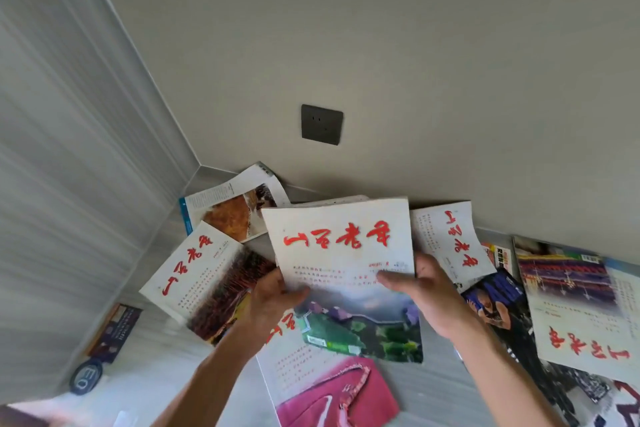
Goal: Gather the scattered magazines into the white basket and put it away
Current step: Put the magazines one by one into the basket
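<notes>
Both hands hold up one white magazine (341,246) with red brush lettering and a green landscape photo. My left hand (273,298) grips its left edge. My right hand (429,291) grips its right edge, thumb on the cover. Several other magazines lie scattered on the floor beneath it. One (197,277) lies at the left, a pink-covered one (325,388) sits below the held one, one (450,243) is at the right, and a large one (585,308) lies far right. The white basket is not in view.
A magazine (235,204) leans in the corner against the beige wall. A dark wall socket (321,124) sits above the pile. A dark booklet (116,331) and a round black badge (85,376) lie at the left by the striped wall. A dark glossy magazine (502,308) lies under my right forearm.
</notes>
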